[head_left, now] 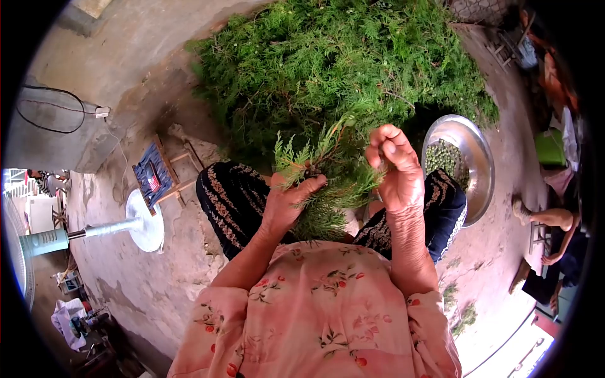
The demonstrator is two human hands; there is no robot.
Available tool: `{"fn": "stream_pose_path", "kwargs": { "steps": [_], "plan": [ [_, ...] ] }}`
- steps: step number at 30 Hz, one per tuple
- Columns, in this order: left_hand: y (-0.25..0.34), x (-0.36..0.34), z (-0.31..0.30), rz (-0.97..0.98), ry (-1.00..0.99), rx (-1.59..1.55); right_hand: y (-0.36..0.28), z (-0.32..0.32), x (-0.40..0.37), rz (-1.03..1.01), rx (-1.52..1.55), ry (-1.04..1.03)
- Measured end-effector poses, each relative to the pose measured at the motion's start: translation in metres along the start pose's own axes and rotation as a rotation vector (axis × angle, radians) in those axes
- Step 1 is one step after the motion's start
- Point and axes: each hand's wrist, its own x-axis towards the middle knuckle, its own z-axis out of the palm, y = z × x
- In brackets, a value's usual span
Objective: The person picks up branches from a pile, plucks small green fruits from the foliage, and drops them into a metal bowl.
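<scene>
Right over the lap, the feathery conifer sprig (334, 205) is pinched at its stems by the left hand's (287, 201) thumb and fingers, probably so the fronds fan loose. The right hand (400, 173) is curled, thumb near fingertips; can't tell if it's got anything. Steel basin (483, 170) of green cones (443, 157) sits right, handy but its rim's tight by the knee (446, 201). Branch pile (340, 63) blocks the far side; more elbow room left, before the folding stool (154, 173).

bright daylight, fisheye edges dark
</scene>
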Motion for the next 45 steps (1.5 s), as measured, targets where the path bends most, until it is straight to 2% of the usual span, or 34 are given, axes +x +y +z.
{"fn": "stream_pose_path", "kwargs": {
  "steps": [1, 2, 4, 6, 7, 8, 11, 13, 17, 20, 22, 26, 29, 31, 32, 33, 34, 38, 40, 41, 44, 45],
  "plan": [
    [0.001, 0.000, 0.001, 0.000, 0.001, -0.001, -0.003, 0.001, -0.004, 0.031, -0.186, -0.052],
    [0.005, 0.000, 0.003, 0.010, -0.005, 0.010, -0.007, 0.012, -0.011, 0.117, -0.458, 0.002],
    [0.011, 0.000, 0.005, 0.019, -0.017, 0.019, 0.013, 0.010, -0.008, -0.123, -0.818, -0.241],
    [0.015, -0.001, 0.003, -0.050, -0.078, 0.018, 0.023, 0.012, -0.011, -0.185, -0.984, -0.303],
    [0.010, -0.002, 0.002, 0.048, -0.047, 0.091, 0.027, 0.013, -0.012, -0.257, -1.025, -0.334],
    [0.007, -0.003, 0.001, 0.048, -0.043, 0.091, 0.031, 0.012, -0.012, -0.329, -1.064, -0.366],
    [0.007, -0.003, 0.000, -0.006, -0.031, -0.006, 0.040, 0.009, -0.012, -0.312, -1.026, -0.328],
    [0.008, -0.002, -0.001, -0.114, -0.106, -0.191, 0.043, 0.006, -0.011, -0.303, -1.024, -0.296],
    [0.009, -0.001, -0.001, -0.110, -0.050, -0.164, 0.040, 0.007, -0.011, -0.270, -1.064, -0.273],
    [0.014, 0.001, -0.001, -0.151, -0.111, -0.141, 0.037, 0.015, -0.015, -0.316, -1.091, -0.285],
    [0.002, 0.001, -0.004, 0.082, -0.127, 0.139, 0.040, 0.012, -0.015, -0.353, -1.143, -0.304],
    [-0.002, 0.001, -0.002, -0.065, -0.104, -0.093, 0.038, 0.012, -0.015, -0.336, -1.135, -0.255],
    [-0.002, 0.001, -0.003, -0.001, -0.088, 0.004, 0.042, 0.009, -0.015, -0.344, -1.137, -0.265],
    [0.007, -0.003, 0.000, 0.120, -0.073, 0.148, 0.042, 0.007, -0.016, -0.379, -1.149, -0.258],
    [0.011, -0.003, 0.001, 0.120, -0.075, 0.148, 0.039, 0.006, -0.017, -0.131, -0.945, -0.180],
    [0.014, -0.003, 0.001, -0.045, -0.096, -0.094, 0.037, 0.004, -0.017, 0.108, -0.733, -0.104],
    [0.017, -0.003, 0.001, -0.209, -0.116, -0.336, 0.036, -0.004, -0.014, 0.143, -0.502, -0.128],
    [0.015, -0.001, 0.000, -0.253, -0.103, -0.286, 0.026, -0.009, -0.016, 0.196, -0.118, 0.000],
    [0.001, 0.002, 0.001, 0.002, 0.014, -0.083, 0.019, -0.015, -0.013, 0.235, 0.080, -0.071],
    [0.000, 0.002, 0.000, 0.003, 0.016, -0.084, 0.017, -0.018, -0.010, 0.221, 0.119, -0.109],
    [0.008, 0.000, -0.004, 0.177, 0.050, 0.450, 0.007, -0.012, -0.010, 0.202, 0.275, -0.151],
    [-0.004, 0.003, -0.006, 0.417, 0.106, 0.507, 0.005, -0.016, -0.009, 0.187, 0.282, -0.160]
  ]
}}
